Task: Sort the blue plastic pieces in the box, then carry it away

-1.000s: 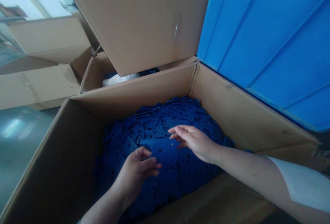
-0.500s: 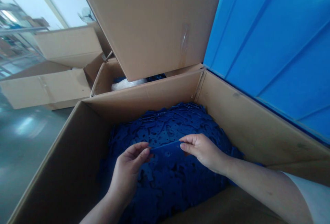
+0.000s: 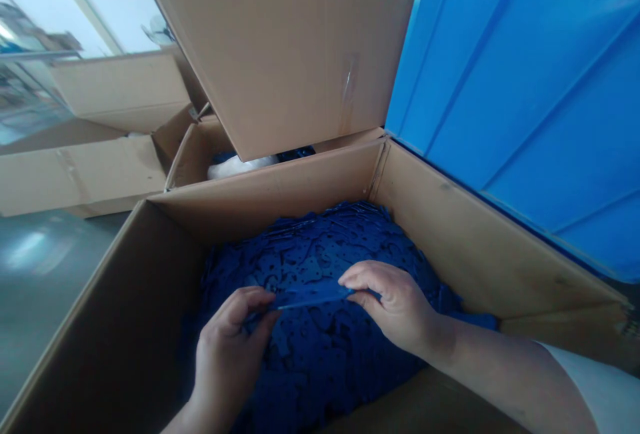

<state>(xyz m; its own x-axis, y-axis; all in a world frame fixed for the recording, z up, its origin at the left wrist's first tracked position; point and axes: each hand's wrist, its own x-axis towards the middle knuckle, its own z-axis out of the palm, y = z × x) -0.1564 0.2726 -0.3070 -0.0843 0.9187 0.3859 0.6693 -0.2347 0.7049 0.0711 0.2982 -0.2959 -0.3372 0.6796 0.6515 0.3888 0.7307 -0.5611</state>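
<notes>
Between my two hands a thin flat blue piece is held nearly edge-on, above a heap of similar flat blue pieces with holes and notched outlines. My left hand pinches its left end between thumb and fingers. At the other end, the thumb and fingers of my right hand are closed on it. The heap lies inside a large open cardboard box. Part of the heap is hidden behind my hands and wrists.
A raised cardboard flap stands behind the box. Beyond it, another box contains a white bag and blue pieces. A further open carton is at the left, above the floor. A blue ribbed panel rises at the right.
The blue piece has tilted from showing its broad face to nearly edge-on. Both hands have turned with it, and my left hand has shifted slightly left and down. The view has moved slightly.
</notes>
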